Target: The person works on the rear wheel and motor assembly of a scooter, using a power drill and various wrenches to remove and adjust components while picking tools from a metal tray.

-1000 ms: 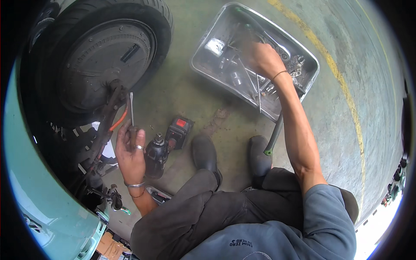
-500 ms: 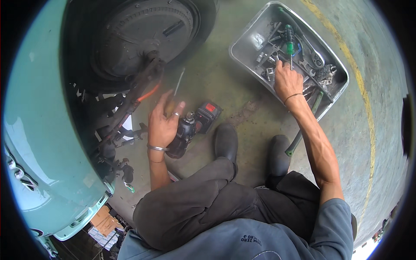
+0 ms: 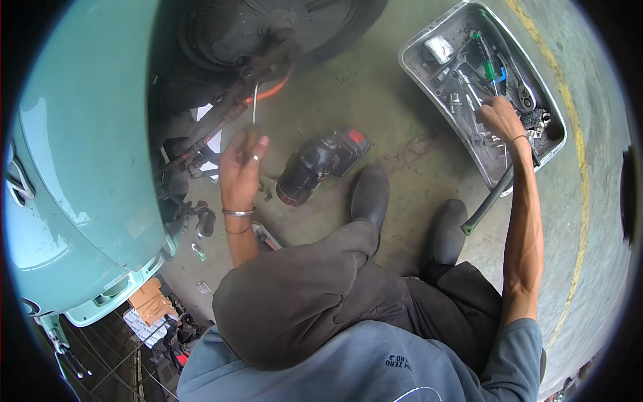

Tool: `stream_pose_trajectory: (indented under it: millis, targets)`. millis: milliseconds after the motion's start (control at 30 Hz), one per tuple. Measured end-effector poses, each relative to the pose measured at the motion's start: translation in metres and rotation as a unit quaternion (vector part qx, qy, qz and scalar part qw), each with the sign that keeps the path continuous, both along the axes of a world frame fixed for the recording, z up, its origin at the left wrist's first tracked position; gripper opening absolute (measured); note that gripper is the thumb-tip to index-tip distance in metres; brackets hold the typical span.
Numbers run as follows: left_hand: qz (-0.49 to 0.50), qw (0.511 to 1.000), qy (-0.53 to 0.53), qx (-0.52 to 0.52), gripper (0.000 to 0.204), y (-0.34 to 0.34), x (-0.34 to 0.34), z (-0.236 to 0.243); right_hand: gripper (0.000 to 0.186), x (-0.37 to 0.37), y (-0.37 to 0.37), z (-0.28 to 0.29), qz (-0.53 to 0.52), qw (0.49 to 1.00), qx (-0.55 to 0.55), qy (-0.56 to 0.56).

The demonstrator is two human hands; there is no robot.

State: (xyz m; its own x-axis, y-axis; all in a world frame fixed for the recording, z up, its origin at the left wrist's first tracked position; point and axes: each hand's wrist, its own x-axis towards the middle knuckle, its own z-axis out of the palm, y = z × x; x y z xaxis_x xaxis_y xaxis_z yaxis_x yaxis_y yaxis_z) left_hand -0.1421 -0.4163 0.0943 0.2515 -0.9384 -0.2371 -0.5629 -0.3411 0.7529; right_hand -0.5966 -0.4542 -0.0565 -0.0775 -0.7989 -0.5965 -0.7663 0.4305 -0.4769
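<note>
My left hand (image 3: 240,171) grips a screwdriver with a blurred brownish handle (image 3: 250,141); its thin shaft rises toward the dark linkage (image 3: 238,100) and orange cable (image 3: 272,89) beside the wheel (image 3: 238,23). My right hand (image 3: 501,119) reaches into a metal tray (image 3: 418,84) of wrenches and sockets, fingers curled at the shaft of a green-handled screwdriver (image 3: 487,67); what they hold, if anything, is hidden. A long green-handled tool (image 3: 479,216) lies over the tray's near edge. A black cordless impact wrench (image 3: 311,167) lies on the floor between my hands.
A mint-green vehicle panel (image 3: 80,174) fills the left side. My boots (image 3: 368,191) rest on the floor in front of me. Cardboard (image 3: 149,300) and dark clutter sit at the lower left. A yellow painted line (image 3: 573,154) runs along the floor at the right.
The view has swung, shifting wheel and tray rightward and upward. The green-handled screwdriver in the tray, blurred under my right hand earlier, shows above my fingers. My left hand still holds its screwdriver.
</note>
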Motion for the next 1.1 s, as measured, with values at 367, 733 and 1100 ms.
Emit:
stream_pose_trajectory:
  millis: [367, 733, 1100]
  targets:
    - [0.041, 0.991, 0.125, -0.017, 0.039, -0.013, 0.006, -0.009, 0.018, -0.070, 0.007, 0.055, 0.104, 0.961, -0.243, -0.075]
    - [0.012, 0.898, -0.350, -0.266, 0.044, -0.006, -0.012, -0.038, 0.027, 0.018, 0.004, 0.061, 0.153, 0.959, -0.207, -0.121]
    - [0.022, 0.873, -0.335, -0.353, 0.037, -0.022, 0.008, -0.060, 0.029, 0.082, 0.015, 0.049, 0.111, 0.960, -0.153, -0.209]
